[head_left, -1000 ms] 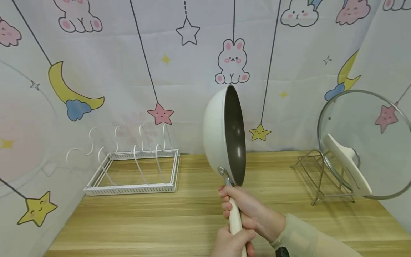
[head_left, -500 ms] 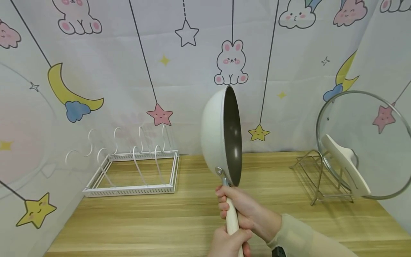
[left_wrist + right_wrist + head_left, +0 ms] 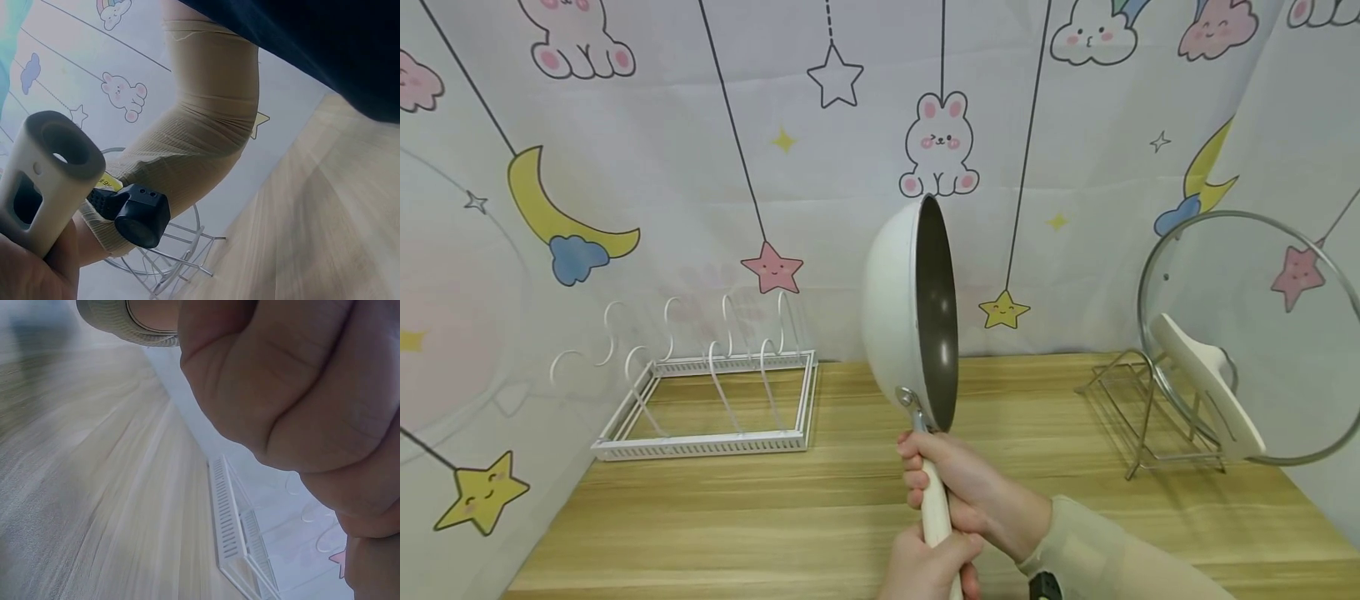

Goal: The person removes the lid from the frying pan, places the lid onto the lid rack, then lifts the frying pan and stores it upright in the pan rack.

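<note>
A deep wok (image 3: 891,308), white outside and dark grey inside, is held up on edge over the table, its opening turned to the right. My right hand (image 3: 966,487) grips the cream handle (image 3: 935,504) close to the metal joint. Lower down, my left hand (image 3: 921,567) holds the same handle near its end. In the left wrist view, the handle's hollow end (image 3: 56,175) sticks out above the left hand (image 3: 34,275). The right wrist view shows the curled fingers of the right hand (image 3: 300,394); the handle is hidden there.
A white rack (image 3: 700,442) with curved hooks stands on the wooden table (image 3: 737,517) at left. On the right, a metal wire rack (image 3: 1142,417) holds a large glass lid (image 3: 1262,283) with a white handle piece (image 3: 1213,392). A patterned cloth (image 3: 865,167) hangs behind.
The wok and both hands have drifted slightly to the left. The grip of each hand on the handle looks the same.
</note>
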`<state>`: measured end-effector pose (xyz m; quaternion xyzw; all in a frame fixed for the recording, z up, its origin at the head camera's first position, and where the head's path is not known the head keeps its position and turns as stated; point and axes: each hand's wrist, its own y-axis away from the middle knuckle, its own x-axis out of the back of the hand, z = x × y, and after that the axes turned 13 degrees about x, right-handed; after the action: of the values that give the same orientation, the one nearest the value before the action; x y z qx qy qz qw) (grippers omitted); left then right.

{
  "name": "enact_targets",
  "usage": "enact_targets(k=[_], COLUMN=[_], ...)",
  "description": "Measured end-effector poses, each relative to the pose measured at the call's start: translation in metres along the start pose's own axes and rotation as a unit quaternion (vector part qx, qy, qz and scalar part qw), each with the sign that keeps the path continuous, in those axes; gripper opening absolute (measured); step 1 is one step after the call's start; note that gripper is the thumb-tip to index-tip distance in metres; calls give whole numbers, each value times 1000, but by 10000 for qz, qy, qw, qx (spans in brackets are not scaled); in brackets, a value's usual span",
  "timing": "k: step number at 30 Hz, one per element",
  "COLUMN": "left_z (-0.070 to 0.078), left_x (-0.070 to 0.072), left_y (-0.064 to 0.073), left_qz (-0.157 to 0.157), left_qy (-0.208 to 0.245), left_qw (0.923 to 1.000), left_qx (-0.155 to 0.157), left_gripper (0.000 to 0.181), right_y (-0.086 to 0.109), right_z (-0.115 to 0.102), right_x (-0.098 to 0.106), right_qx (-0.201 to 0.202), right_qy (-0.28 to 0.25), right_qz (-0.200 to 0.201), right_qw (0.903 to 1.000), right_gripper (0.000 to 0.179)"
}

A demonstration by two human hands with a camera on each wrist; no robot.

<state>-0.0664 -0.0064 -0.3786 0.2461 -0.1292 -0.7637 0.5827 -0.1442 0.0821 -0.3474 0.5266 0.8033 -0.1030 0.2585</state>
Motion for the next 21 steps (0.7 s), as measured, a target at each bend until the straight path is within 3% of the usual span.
enact_targets(k=[21], left_z=[3], left_x=[5], left_y=[4], left_qz=[113], left_qy=[-44], left_qw=[9999], left_qx=[25], left_gripper=[11], right_y=[-4], right_z=[1], right_x=[-8], right_qx=[24], right_qy=[61], right_qz=[-111], right_qw=[9999], right_gripper=[14])
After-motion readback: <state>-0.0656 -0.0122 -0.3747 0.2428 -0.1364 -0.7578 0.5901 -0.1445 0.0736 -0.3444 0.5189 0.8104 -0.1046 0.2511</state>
